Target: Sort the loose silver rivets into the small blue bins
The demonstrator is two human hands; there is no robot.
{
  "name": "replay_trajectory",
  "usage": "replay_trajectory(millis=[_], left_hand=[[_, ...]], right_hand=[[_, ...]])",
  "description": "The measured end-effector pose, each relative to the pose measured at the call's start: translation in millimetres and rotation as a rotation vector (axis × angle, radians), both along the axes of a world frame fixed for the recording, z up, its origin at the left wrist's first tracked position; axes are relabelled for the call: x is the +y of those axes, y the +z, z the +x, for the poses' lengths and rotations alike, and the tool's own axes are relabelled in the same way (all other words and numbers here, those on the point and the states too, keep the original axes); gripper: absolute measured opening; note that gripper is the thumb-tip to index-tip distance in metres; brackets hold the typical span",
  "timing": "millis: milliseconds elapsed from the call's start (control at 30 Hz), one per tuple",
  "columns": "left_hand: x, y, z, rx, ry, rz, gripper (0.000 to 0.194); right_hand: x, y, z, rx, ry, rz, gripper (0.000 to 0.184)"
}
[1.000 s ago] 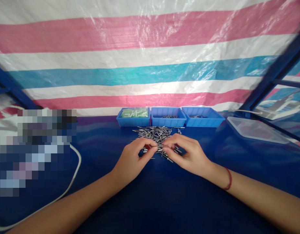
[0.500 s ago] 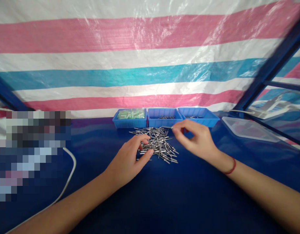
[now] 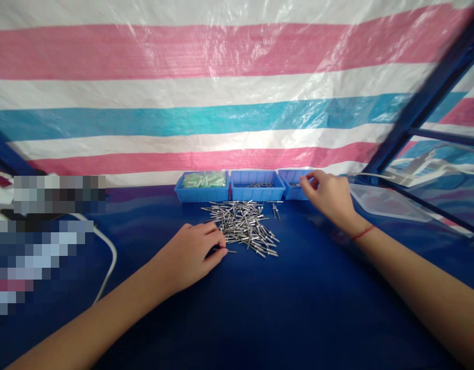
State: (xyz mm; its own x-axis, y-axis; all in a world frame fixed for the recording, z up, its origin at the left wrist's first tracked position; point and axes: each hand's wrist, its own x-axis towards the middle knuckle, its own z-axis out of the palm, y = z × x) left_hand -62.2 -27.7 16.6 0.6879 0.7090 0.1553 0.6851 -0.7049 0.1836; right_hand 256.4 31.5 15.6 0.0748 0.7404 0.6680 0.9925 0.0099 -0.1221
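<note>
A pile of silver blind rivets (image 3: 244, 226) lies on the blue table. At its near left edge my left hand (image 3: 193, 254) rests low, thumb and forefinger closed around a single rivet (image 3: 232, 252) on the tabletop. My right hand (image 3: 331, 198) hovers at the right blue bin (image 3: 294, 192), covering much of it. Its thumb and forefinger are pinched together over the bin; whatever is between them is hidden. A few thin metal pieces show inside that bin. The middle blue bin (image 3: 256, 193) holds some rivets too.
The left blue bin (image 3: 202, 195) contains green-and-clear packets. A clear plastic lid (image 3: 389, 203) lies at right, near a white power strip (image 3: 418, 172). A white cable (image 3: 111, 257) curves along the left. Striped sheeting (image 3: 221, 121) hangs behind, with a blue metal frame (image 3: 422, 108).
My right hand has moved right, from beside the pile to the right bin. My left hand has drawn back slightly and its fingers have closed on a rivet. Two rivets now show apart right of the pile.
</note>
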Motion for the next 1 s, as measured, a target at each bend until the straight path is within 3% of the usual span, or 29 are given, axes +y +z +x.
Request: replay_trajectory(millis=[133, 233, 367, 433, 600, 800, 1000], left_hand=[[0.0, -0.6, 4.1, -0.044, -0.014, 0.01, 0.019], [-1.7, -1.3, 10.1, -0.14, 0.017, 0.012, 0.018], [-5.2, -5.9, 18.0, -0.305, 0.065, -0.01, 0.013], [-6.8, -8.3, 21.1, -0.376, 0.071, -0.01, 0.011], [-9.7, -11.3, 25.2, -0.516, 0.074, -0.02, 0.008], [-11.0, -14.5, 26.6, -0.676, 0.12, -0.06, 0.01], [-11.2, -13.5, 26.5, -0.685, 0.128, -0.043, 0.007]], right_hand=[[-8.5, -2.9, -19.3, 0.023, 0.219, -0.03, 0.024], [-21.2, -5.8, -40.8, 0.059, 0.475, -0.079, 0.024], [-43.0, -6.9, -70.6, -0.041, 0.883, -0.156, 0.022], [-51.8, -7.5, -81.7, -0.116, 0.988, -0.156, 0.025], [-59.1, -13.4, -94.3, -0.182, 1.047, -0.106, 0.027], [-58.1, -19.0, -94.1, -0.059, 1.062, -0.127, 0.022], [-59.7, -19.0, -95.2, 0.024, 1.09, -0.176, 0.019]])
